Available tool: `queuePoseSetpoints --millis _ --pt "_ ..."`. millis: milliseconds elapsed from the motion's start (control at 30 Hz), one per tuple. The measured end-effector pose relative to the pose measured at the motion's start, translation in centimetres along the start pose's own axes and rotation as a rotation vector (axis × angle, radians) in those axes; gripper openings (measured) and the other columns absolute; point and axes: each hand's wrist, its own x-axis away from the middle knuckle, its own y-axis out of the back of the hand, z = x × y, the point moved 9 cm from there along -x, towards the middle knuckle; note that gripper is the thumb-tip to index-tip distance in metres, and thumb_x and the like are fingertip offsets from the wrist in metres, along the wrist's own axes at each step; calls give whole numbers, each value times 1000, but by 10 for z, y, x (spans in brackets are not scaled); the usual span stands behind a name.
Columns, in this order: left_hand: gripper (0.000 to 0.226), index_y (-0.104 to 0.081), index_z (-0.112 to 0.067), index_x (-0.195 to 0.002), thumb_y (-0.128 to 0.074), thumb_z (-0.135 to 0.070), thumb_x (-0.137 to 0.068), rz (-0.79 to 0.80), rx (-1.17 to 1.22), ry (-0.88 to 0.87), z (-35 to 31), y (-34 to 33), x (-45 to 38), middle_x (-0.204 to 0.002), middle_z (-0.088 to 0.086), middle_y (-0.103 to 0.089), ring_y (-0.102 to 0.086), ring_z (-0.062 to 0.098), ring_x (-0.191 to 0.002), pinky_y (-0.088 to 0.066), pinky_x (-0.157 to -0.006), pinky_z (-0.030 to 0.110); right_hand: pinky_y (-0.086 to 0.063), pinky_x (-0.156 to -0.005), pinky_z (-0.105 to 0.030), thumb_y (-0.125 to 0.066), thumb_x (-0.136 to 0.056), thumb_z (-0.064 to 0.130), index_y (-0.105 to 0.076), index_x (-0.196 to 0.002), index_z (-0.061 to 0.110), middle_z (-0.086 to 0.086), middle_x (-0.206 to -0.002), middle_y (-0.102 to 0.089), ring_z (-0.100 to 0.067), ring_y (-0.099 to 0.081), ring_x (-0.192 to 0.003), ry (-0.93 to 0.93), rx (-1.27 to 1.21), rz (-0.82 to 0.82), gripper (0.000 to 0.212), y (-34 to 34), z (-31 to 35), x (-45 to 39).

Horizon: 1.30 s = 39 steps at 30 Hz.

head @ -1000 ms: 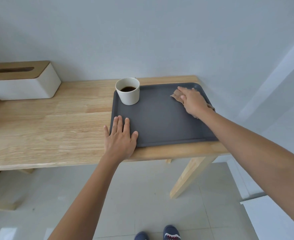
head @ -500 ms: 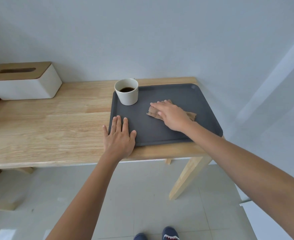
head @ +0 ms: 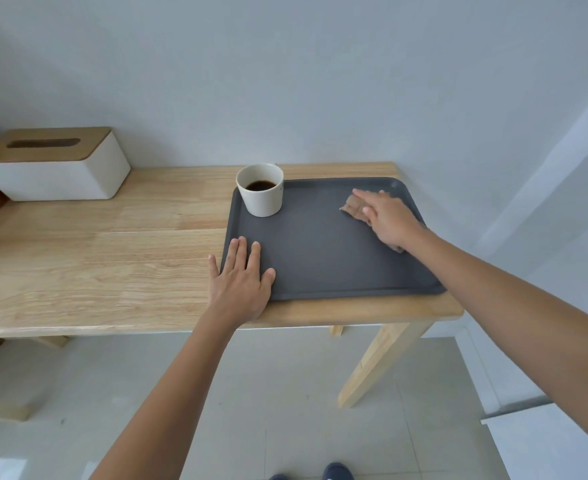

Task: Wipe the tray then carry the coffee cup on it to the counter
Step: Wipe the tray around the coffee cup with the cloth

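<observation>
A dark grey tray (head: 320,258) lies on the right end of a wooden table (head: 112,251). A white cup (head: 260,194) with black coffee stands upright in the tray's far left corner. My right hand (head: 391,218) presses a brown cloth (head: 354,206) flat against the tray's far right part; most of the cloth is hidden under the palm. My left hand (head: 242,284) lies flat with fingers spread on the tray's near left corner, partly on the table.
A white tissue box (head: 60,171) with a wooden lid stands at the table's back left. A grey wall runs behind the table. The table's right edge and leg (head: 379,365) are just beyond the tray. Tiled floor below.
My right hand slid the cloth from the tray's middle back to its far right part. The left hand and the cup stayed put.
</observation>
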Motion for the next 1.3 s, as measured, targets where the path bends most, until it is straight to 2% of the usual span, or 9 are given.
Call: queuePoseSetpoints --millis 167,567,667,767,833,933,1000,1133,1300 --pt "63 -3 -17 -153 -17 -45 -99 3 -3 9 -2 -1 0 -162 6 4 9 19 -149 2 -118 53 -31 -109 -49 -29 -102 14 -29 -148 26 -3 -156 -32 -33 -18 -147 -112 32 10 47 -2 4 -31" --pt "63 -1 -15 -153 -13 -45 -99 23 -25 21 -2 -3 1 -162 7 5 9 20 -149 1 -118 55 -28 -112 -45 -34 -103 14 -30 -146 37 5 -157 -31 -19 -14 -149 318 -27 201 49 -34 89 54" --pt "62 -1 -14 -153 -13 -44 -100 34 -18 20 -4 -2 1 -162 6 6 9 19 -149 2 -118 55 -30 -109 -34 -36 -103 18 -32 -146 38 4 -148 -45 -19 -31 -143 349 -111 247 47 -28 87 67" --pt "63 -2 -13 -153 -15 -44 -100 74 -6 40 -4 -1 1 -162 7 6 9 20 -149 3 -116 58 -38 -106 -29 -39 -102 19 -38 -145 26 -4 -137 -58 -21 -53 -128 272 -238 85 44 3 70 70" --pt "61 -8 -12 -152 -19 -42 -100 66 -1 58 -7 5 -1 -162 9 0 5 22 -150 2 -115 61 -37 -109 -32 -38 -102 15 -43 -143 14 -9 -140 -54 -23 -48 -133 198 -168 -31 41 20 48 71" --pt "51 -27 -11 -146 -25 -35 -101 -135 40 -17 -34 38 -11 -156 8 -25 -15 22 -147 -3 -113 63 -30 -114 -42 -38 -102 17 -48 -138 7 -12 -145 -48 -28 -31 -143 59 23 48 39 17 10 78" --pt "43 -37 -13 -140 -28 -29 -100 -228 89 -150 -67 58 -25 -147 3 -41 -32 18 -139 -7 -113 62 -33 -112 -46 -40 -102 23 -55 -131 5 -13 -138 -53 -31 -33 -142 10 83 86 37 16 -6 82" --pt "47 -28 -17 -148 -29 -27 -102 22 181 -325 -109 40 -71 -154 4 -34 -32 24 -141 -18 -114 57 -45 -100 -47 -47 -98 30 -69 -93 7 -2 -86 -61 -31 -60 -107 46 116 38 32 20 -3 84" --pt "46 -37 -13 -144 -41 -23 -100 131 227 -379 -131 23 -94 -142 10 -50 -44 28 -132 -34 -110 41 -51 -80 -43 -56 -93 21 -63 -81 13 -6 -92 -64 -27 -61 -87 11 43 -32 15 27 -2 88"
